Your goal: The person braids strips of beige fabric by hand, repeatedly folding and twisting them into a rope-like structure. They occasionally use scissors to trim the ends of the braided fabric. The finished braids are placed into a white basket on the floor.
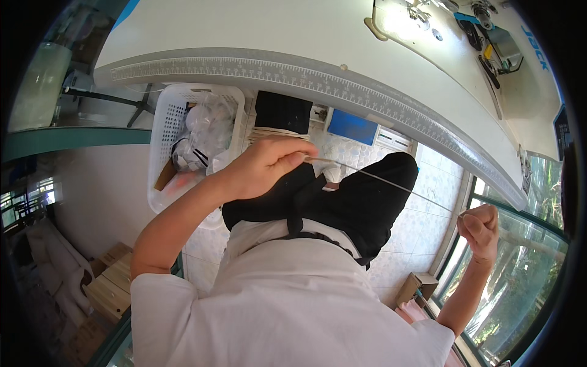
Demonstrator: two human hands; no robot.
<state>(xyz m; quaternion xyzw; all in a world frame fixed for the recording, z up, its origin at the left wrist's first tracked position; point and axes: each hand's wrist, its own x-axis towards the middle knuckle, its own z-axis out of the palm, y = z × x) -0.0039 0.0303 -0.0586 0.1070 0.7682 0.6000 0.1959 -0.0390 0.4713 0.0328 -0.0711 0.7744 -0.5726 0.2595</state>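
A thin cord [391, 183] is pulled straight between my two hands, above my lap. It looks beige near the left end and greyer toward the right. My left hand [266, 164] is closed, its thumb and fingers pinching one end over my left thigh. Off to the right, my right hand [479, 231] makes a fist around the other end, beside the window. The far tips of the cord are hidden in the fingers.
Ahead runs a white sewing table with a ruler-marked edge [244, 66]; a lit sewing machine [416, 15] and small tools [488, 61] lie at its right. Below are a white plastic basket [160, 131] of clear bags, folded black fabric [282, 111] and a blue bin [353, 126].
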